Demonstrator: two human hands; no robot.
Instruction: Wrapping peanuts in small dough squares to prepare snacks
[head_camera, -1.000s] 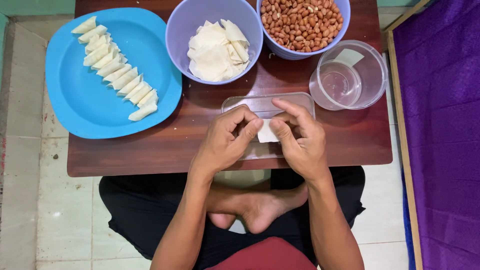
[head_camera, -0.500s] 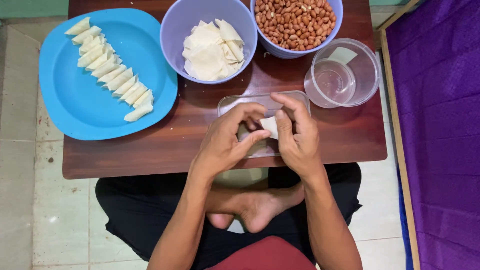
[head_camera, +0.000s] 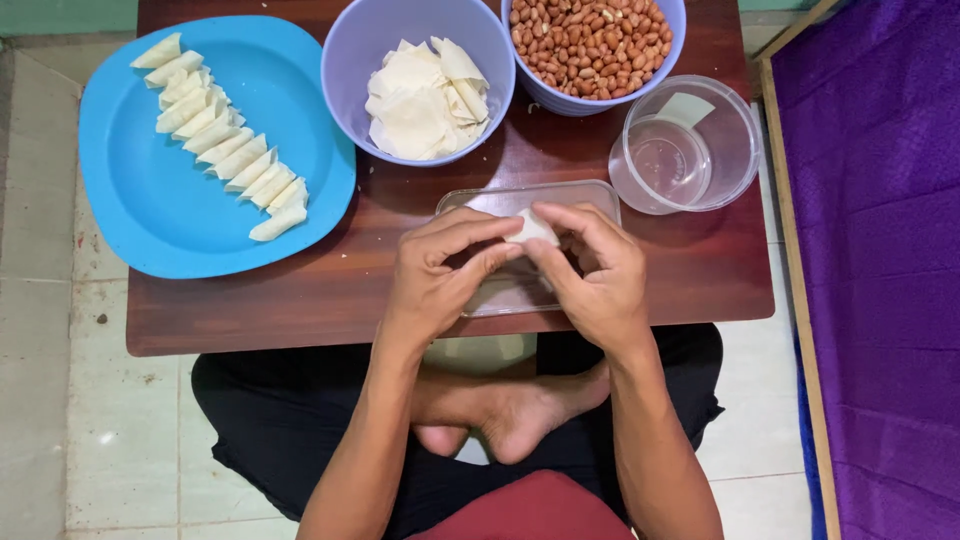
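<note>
My left hand and my right hand meet over a clear rectangular tray on the low wooden table. Together their fingertips pinch a small white pastry wrapper, which is partly folded. Most of the wrapper is hidden by my fingers. A lilac bowl of flat white wrappers stands just beyond my hands. A blue plate at the left holds a row of several rolled white pastries.
A lilac bowl of peanuts sits at the back right. A clear round tub with a little water is at the right. A purple mat lies right of the table. My crossed legs and foot are below its front edge.
The wrapper between my fingers has been folded smaller and tighter. My fingertips have closed in around it. The view has shifted slightly.
</note>
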